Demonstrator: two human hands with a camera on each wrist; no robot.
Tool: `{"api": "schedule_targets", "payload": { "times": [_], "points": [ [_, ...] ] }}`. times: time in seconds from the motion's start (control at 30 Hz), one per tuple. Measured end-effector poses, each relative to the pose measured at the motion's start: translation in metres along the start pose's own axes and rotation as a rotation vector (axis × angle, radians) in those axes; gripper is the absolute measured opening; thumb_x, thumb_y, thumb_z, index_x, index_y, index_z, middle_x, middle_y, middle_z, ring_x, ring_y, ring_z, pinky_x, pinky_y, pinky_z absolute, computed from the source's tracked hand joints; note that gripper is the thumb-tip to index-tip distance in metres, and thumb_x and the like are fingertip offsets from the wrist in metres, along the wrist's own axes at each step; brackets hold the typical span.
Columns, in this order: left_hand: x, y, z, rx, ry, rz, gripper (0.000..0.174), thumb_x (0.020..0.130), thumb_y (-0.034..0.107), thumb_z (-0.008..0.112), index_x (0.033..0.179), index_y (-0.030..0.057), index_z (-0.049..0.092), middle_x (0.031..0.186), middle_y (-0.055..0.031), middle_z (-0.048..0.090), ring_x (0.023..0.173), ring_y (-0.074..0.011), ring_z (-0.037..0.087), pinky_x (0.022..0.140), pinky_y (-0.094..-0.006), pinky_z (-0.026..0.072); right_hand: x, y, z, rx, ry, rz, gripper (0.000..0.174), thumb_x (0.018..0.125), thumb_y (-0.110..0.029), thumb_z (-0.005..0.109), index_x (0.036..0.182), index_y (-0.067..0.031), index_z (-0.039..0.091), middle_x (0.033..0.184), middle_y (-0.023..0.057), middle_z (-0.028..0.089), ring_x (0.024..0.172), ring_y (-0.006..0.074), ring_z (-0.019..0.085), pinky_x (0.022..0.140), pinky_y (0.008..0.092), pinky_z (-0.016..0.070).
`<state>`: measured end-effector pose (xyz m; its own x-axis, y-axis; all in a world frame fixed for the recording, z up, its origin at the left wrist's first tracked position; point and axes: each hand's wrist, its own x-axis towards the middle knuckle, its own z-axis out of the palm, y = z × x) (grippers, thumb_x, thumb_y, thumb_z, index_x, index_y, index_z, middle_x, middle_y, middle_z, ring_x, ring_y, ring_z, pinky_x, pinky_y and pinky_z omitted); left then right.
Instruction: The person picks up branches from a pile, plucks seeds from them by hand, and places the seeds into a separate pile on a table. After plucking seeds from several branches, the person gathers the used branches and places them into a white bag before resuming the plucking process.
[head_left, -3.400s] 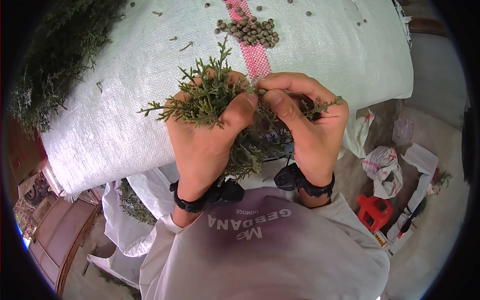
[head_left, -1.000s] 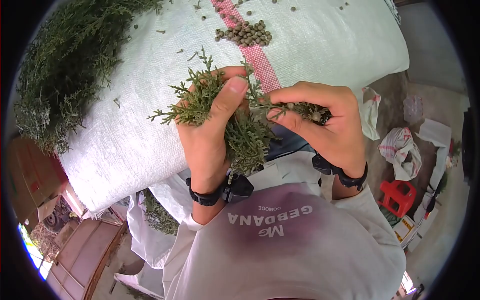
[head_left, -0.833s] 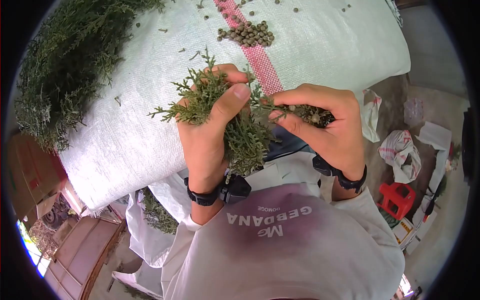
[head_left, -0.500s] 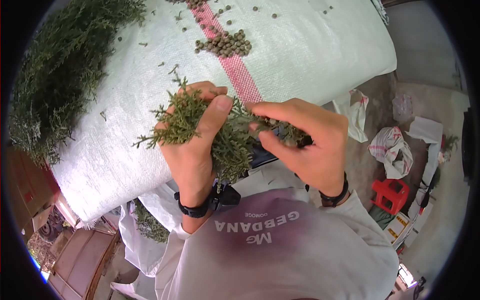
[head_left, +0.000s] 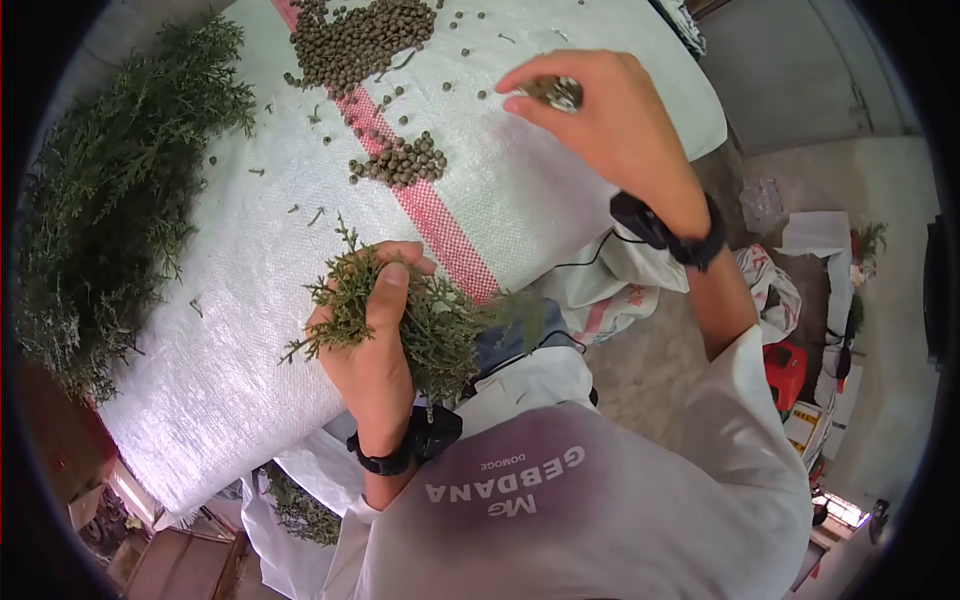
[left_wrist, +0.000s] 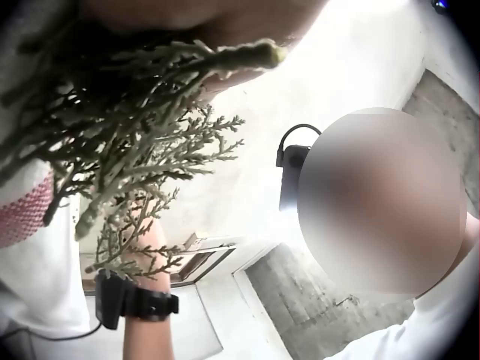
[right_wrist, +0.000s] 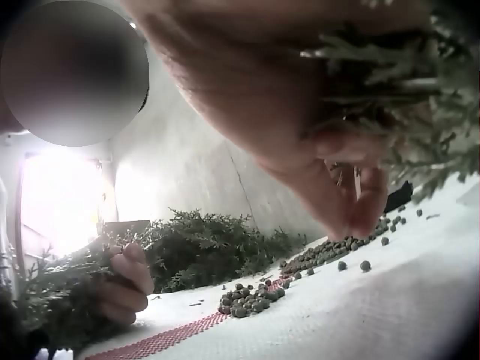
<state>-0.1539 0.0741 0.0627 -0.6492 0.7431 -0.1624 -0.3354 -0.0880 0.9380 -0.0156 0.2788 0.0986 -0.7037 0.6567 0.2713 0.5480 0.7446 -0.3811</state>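
Note:
In the head view the left hand (head_left: 375,355) grips a bunch of green sprigs (head_left: 435,335) at the near edge of a white woven sack (head_left: 240,330). The right hand (head_left: 620,125) is raised over the sack's right part, its fingers curled round a greenish sprig (head_left: 555,93). A small pile of round brown berries (head_left: 400,162) lies on the red stripe, with a larger pile (head_left: 360,45) beyond it. The right wrist view shows the right hand's fingertips (right_wrist: 352,225) close together in front of the larger pile.
A big heap of green branches (head_left: 120,200) covers the sack's left side. Stray berries and twig bits are scattered about the piles. On the floor at the right are a red plastic stool (head_left: 785,375) and a crumpled white bag (head_left: 775,290).
The right hand has moved away from the left hand's bunch, up and across the sack. The head view has shifted, showing the larger berry pile. The left hand still holds its sprigs.

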Motion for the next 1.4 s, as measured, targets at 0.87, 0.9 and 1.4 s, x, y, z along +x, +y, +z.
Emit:
{"api": "schedule_targets", "payload": {
  "times": [0.87, 0.9, 1.4],
  "points": [
    [-0.002, 0.007, -0.005, -0.016, -0.025, -0.095, 0.017, 0.082, -0.001, 0.074, 0.098, -0.0036, 0.069, 0.086, -0.0030, 0.068, 0.075, -0.0071, 0.059, 0.069, -0.0209, 0.0477, -0.069, -0.107, 0.043, 0.816, 0.211, 0.241, 0.019, 0.085, 0.005, 0.069, 0.104, 0.0037, 0.070, 0.095, 0.0086, 0.072, 0.082, 0.0087, 0.065, 0.070, 0.0202, 0.0499],
    [-0.001, 0.009, -0.003, -0.013, -0.028, -0.095, 0.017, 0.082, -0.001, 0.074, 0.098, -0.0036, 0.069, 0.086, -0.0030, 0.068, 0.075, -0.0071, 0.059, 0.069, -0.0209, 0.0477, -0.069, -0.103, 0.044, 0.817, 0.215, 0.243, 0.019, 0.085, 0.005, 0.069, 0.104, 0.0037, 0.070, 0.095, 0.0086, 0.072, 0.082, 0.0087, 0.065, 0.070, 0.0202, 0.0499],
    [-0.002, -0.007, 0.006, -0.128, 0.101, -0.040, 0.008, 0.085, -0.005, 0.063, 0.093, -0.0033, 0.064, 0.084, -0.0011, 0.064, 0.073, -0.0057, 0.055, 0.066, -0.0204, 0.0449, -0.066, -0.104, 0.039, 1.199, -0.006, 0.632, 0.019, 0.092, -0.011, 0.069, 0.107, -0.0002, 0.072, 0.075, -0.0011, 0.069, 0.051, -0.0020, 0.044, 0.044, 0.0171, 0.0316]
  ]
}}
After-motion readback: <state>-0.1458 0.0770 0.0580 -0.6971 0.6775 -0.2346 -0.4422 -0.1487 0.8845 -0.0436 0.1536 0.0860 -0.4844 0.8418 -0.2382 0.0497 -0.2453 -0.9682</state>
